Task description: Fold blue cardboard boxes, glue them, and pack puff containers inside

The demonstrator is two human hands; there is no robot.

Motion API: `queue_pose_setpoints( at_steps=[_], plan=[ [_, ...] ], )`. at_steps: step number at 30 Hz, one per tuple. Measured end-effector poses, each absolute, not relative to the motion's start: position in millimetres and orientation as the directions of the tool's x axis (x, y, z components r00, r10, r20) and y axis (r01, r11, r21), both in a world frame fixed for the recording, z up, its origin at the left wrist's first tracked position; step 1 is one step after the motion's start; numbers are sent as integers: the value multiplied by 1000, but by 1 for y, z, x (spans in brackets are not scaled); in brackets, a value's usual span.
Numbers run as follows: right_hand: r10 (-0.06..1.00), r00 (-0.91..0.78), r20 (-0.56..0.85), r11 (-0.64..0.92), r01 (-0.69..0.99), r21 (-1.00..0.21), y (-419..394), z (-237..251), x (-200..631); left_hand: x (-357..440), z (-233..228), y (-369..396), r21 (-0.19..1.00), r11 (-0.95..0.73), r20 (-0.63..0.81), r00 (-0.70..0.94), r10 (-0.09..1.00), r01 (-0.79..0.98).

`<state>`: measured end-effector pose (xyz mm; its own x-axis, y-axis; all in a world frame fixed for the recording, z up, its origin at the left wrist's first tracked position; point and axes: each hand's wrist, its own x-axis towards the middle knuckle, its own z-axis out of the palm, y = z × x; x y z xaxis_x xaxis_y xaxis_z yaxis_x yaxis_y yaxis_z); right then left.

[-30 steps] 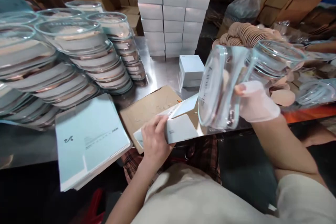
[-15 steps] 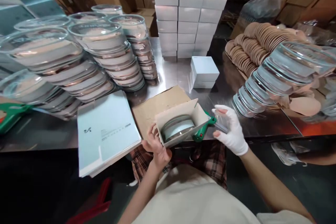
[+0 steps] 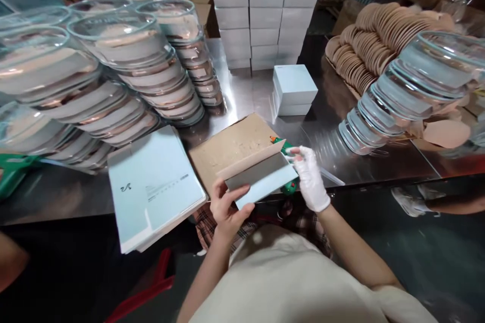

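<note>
A small pale-blue box (image 3: pixel 267 181) is tilted above the front edge of the table, its long flap raised. The box's near side now hides the glass dish. My bare left hand (image 3: pixel 229 204) grips its left end, thumb and fingers on the near side. At the right end of the box, my white-gloved right hand (image 3: pixel 310 179) has its fingers bent against the corner; the thumb is partly hidden. A green glue gun (image 3: pixel 290 187) with an orange tip lies behind the box, mostly covered, and its clear glue stick (image 3: pixel 331 176) sticks out past the glove.
Under the box lies a cardboard sheet (image 3: pixel 231 141). Flat light-blue box blanks (image 3: pixel 151 186) are stacked at left, with glass dish stacks (image 3: pixel 151 70) behind. White boxes (image 3: pixel 265 15) and a smaller pair (image 3: pixel 295 88) stand behind. Brown discs (image 3: pixel 364 55) and more dishes (image 3: pixel 390 101) are at right.
The box has tipped so its blue side shows and the dish is out of sight. My right hand has moved left to the box, its fingers now bent. The view has shifted slightly.
</note>
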<state>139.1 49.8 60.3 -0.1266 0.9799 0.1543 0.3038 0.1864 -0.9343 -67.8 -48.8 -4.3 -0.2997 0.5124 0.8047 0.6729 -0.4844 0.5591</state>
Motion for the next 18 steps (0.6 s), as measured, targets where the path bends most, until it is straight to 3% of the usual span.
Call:
queue_pose_setpoints(
  at_steps=[1,3,4,5,9,12,14,18],
  plan=[
    [994,-91,65,103,514,-851,50,58,147,-71,-4,-49,544,-485,809,-276,519,685],
    [988,15,-157,-99,831,-547,52,52,159,-76,-6,-48,521,-494,826,-263,499,696],
    [966,70,-250,-174,889,-424,54,50,162,-78,-9,-47,503,-505,838,-254,483,702],
    [942,108,-318,-230,898,-375,56,47,163,-78,-13,-45,479,-521,854,-239,462,707],
    [917,124,-378,-343,729,-592,71,34,168,-75,-24,-36,404,-579,901,-201,383,708],
    [925,93,-368,-354,559,-750,75,28,180,-70,-16,-40,435,-535,894,-274,354,724],
    [940,77,-333,-333,422,-843,69,28,187,-66,-7,-48,532,-484,840,-359,407,695],
    [980,151,-129,-160,208,-965,45,39,188,-52,6,-62,793,-339,588,-489,644,506]
  ],
)
